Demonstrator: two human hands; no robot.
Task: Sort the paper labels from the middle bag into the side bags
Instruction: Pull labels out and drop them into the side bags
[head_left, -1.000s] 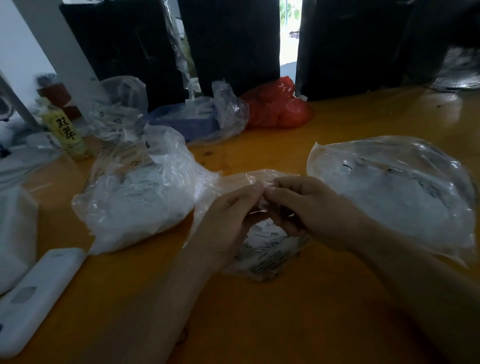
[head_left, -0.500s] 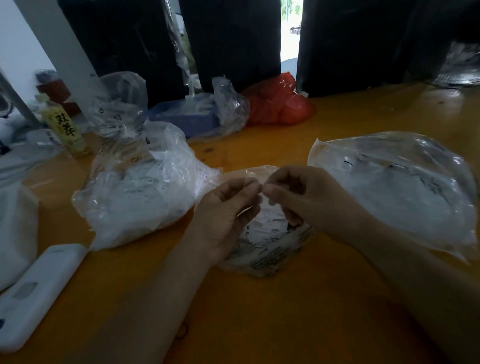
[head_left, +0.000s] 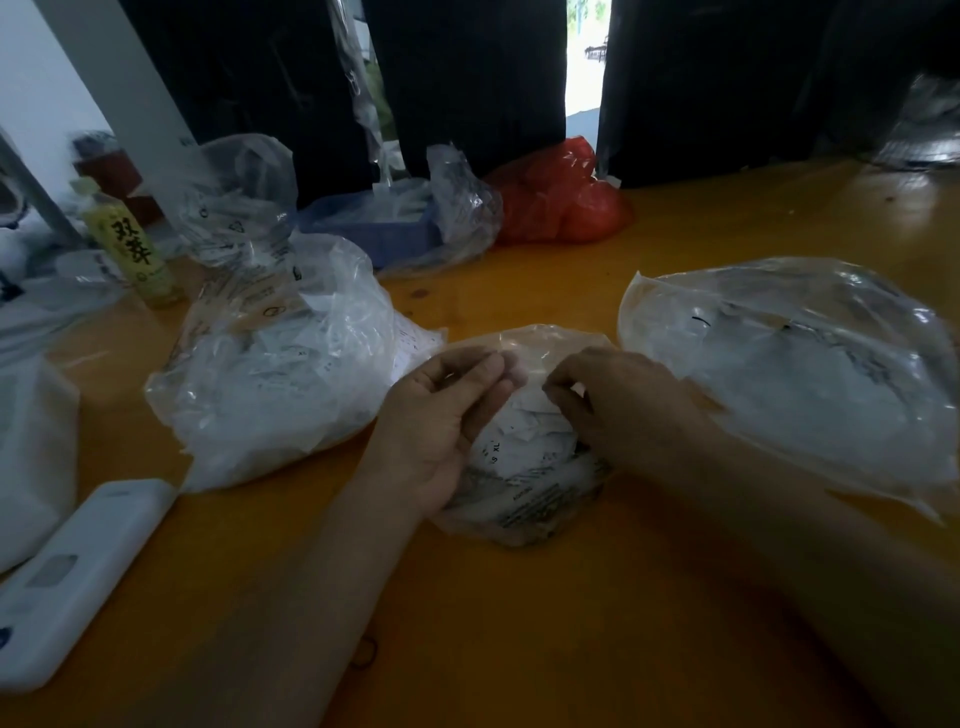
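Observation:
The small clear middle bag (head_left: 524, 493) lies on the orange table, with white paper labels (head_left: 535, 431) showing in its mouth. My left hand (head_left: 441, 415) pinches the left rim of the bag's opening. My right hand (head_left: 618, 410) pinches the right rim, its fingertips curled over the labels. The two hands hold the mouth apart. A crumpled clear bag (head_left: 275, 374) full of white labels sits to the left. To the right lies a wide, flatter clear bag (head_left: 810, 379) with labels inside.
A white remote-like device (head_left: 78, 571) lies at the front left. A yellow-green bottle (head_left: 130, 244), another clear bag (head_left: 239, 197), a blue box in plastic (head_left: 395, 228) and a red bag (head_left: 561, 197) stand at the back. A hair tie (head_left: 363, 652) lies near my left forearm.
My hands, pinched together over the middle bag a second ago, have drawn apart and pulled its mouth wider, so the labels inside now show.

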